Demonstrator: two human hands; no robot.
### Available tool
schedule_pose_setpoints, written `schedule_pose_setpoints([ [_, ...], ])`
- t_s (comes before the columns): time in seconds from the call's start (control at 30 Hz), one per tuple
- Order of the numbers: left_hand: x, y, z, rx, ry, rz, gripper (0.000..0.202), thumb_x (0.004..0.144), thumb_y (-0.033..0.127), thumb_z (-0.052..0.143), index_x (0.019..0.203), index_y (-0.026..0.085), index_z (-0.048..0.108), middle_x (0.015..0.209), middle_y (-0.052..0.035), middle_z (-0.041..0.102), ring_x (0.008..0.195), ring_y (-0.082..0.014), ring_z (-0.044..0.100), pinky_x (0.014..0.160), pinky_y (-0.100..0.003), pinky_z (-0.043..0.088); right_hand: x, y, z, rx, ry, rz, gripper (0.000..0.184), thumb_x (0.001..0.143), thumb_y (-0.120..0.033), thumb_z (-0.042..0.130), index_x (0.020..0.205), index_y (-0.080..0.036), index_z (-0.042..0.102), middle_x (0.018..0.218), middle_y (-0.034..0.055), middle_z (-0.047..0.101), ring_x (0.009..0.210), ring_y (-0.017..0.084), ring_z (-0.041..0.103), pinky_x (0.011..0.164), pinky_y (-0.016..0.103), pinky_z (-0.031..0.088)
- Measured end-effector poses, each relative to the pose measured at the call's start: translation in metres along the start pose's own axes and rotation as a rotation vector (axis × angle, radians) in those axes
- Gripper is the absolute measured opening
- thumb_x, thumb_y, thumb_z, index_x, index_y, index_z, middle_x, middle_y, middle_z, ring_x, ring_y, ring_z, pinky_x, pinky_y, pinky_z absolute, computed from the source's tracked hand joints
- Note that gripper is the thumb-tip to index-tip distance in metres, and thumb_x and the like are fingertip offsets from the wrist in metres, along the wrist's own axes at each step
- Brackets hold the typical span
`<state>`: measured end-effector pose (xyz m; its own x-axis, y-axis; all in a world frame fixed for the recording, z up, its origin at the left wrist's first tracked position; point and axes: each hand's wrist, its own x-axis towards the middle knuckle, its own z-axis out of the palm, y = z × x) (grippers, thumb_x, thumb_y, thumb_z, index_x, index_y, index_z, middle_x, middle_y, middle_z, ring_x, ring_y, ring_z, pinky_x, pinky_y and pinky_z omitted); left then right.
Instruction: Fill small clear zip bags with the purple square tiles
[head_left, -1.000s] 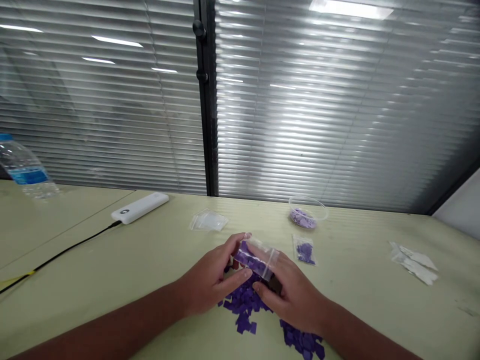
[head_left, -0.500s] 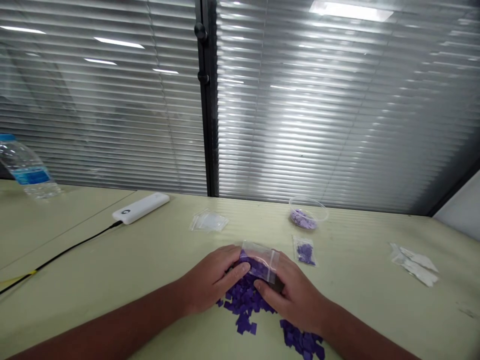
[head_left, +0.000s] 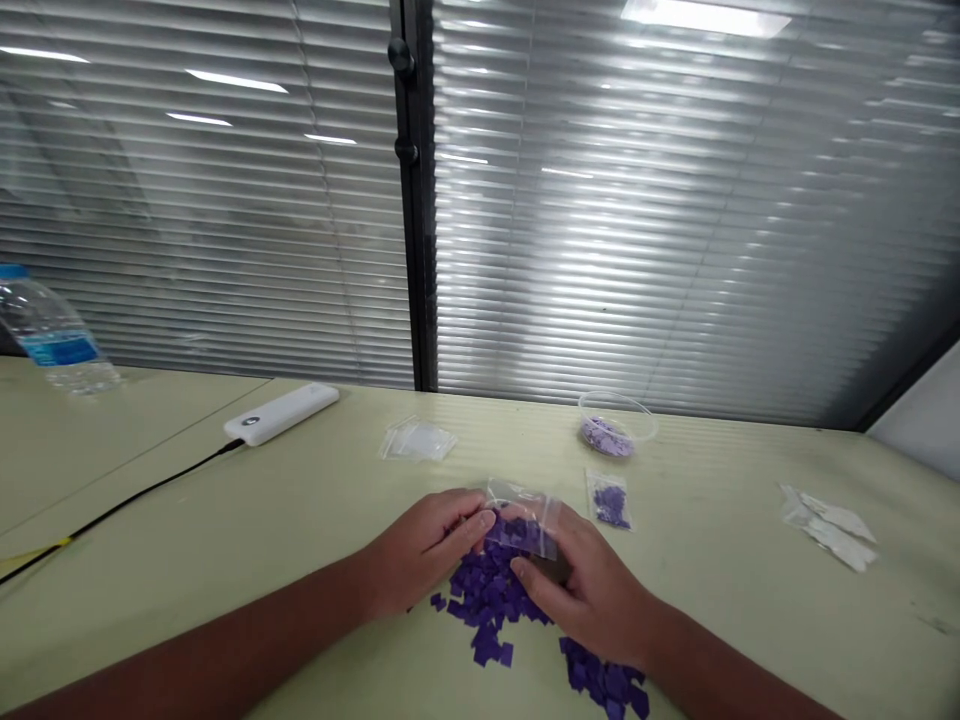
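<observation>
Squares, near pile (head_left: 606, 684): purple, loosely spread on the pale table (head_left: 720, 580), just beside the right forearm.
Squares, larger heap (head_left: 491, 600): same purple, farther in, between and below the two hands; a few lie scattered along its left and near edges.
Right hand (head_left: 592, 585): grasps the right end of the clear bag (head_left: 521, 522) with its fingers, partly hidden behind the plastic; the thumb is apart from the bag, lower, over the heap.
Left hand (head_left: 420, 555): pinches the left edge of that bag, thumb on the near side.
Bag position: between both hands, above the far part of the heap, zip strip toward the right; purple shows through it, though whether inside or behind I cannot tell.
Cable (head_left: 150, 487): black, at left, with a yellow tag (head_left: 37, 553), running to a white device (head_left: 285, 412).
Scraps (head_left: 836, 525): white, crumpled, well to the right.
Packet (head_left: 611, 505): clear, with purple pieces in it, lying just past the right hand.
Flat bags (head_left: 420, 440): clear, overlapping, beyond the left hand.
Bowl (head_left: 642, 436): clear, far right of centre, holding lavender pieces (head_left: 606, 437).
Bottle (head_left: 60, 347): clear, blue label, far left.
Blinds (head_left: 600, 230): behind everything, split by a black frame (head_left: 418, 250).
</observation>
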<state>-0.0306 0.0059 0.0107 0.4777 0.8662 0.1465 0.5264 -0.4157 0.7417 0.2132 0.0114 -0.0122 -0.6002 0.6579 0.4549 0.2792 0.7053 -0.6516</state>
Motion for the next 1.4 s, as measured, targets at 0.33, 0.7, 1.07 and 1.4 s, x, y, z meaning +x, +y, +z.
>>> schedule_pose_setpoints([
  [0.33, -0.0004, 0.0019, -0.0017, -0.041, -0.031, -0.009, 0.045, 0.113, 0.043, 0.037, 0.08, 0.02, 0.055, 0.079, 0.0028, 0.057, 0.075, -0.0156, 0.055, 0.072, -0.027, 0.04, -0.0038, 0.0025, 0.0026, 0.036, 0.022, 0.116, 0.056, 0.099, -0.025, 0.062, 0.152, -0.027, 0.044, 0.127, 0.0099, 0.066, 0.114, 0.026, 0.066, 0.102, 0.042, 0.056],
  [0.7, -0.0005, 0.0019, -0.0005, -0.152, -0.025, -0.049, 0.039, 0.111, 0.05, 0.043, 0.088, 0.021, 0.055, 0.082, 0.0031, 0.054, 0.076, -0.016, 0.052, 0.07, -0.027, 0.04, -0.004, -0.0004, 0.0008, 0.07, -0.025, 0.164, 0.049, 0.099, -0.025, 0.063, 0.144, -0.028, 0.046, 0.101, 0.0031, 0.063, 0.083, 0.019, 0.061, 0.074, 0.032, 0.054],
  [1.07, 0.0025, -0.0023, -0.0052, -0.295, 0.023, -0.106, 0.041, 0.109, 0.05, 0.045, 0.083, 0.02, 0.056, 0.08, 0.0013, 0.053, 0.075, -0.0163, 0.049, 0.072, -0.028, 0.041, -0.0045, 0.0022, 0.0009, -0.037, -0.037, 0.09, 0.05, 0.097, -0.027, 0.065, 0.145, -0.029, 0.052, 0.123, 0.0087, 0.067, 0.114, 0.028, 0.064, 0.101, 0.042, 0.054],
  [1.4, 0.0058, -0.0042, -0.0066, -0.392, 0.101, -0.169, 0.032, 0.107, 0.036, 0.045, 0.08, 0.021, 0.053, 0.077, 0.0019, 0.055, 0.075, -0.0174, 0.051, 0.075, -0.03, 0.042, -0.0028, -0.005, -0.0036, -0.003, -0.029, 0.066, 0.053, 0.094, -0.023, 0.066, 0.145, -0.029, 0.051, 0.126, 0.0078, 0.066, 0.108, 0.025, 0.066, 0.096, 0.037, 0.056],
])
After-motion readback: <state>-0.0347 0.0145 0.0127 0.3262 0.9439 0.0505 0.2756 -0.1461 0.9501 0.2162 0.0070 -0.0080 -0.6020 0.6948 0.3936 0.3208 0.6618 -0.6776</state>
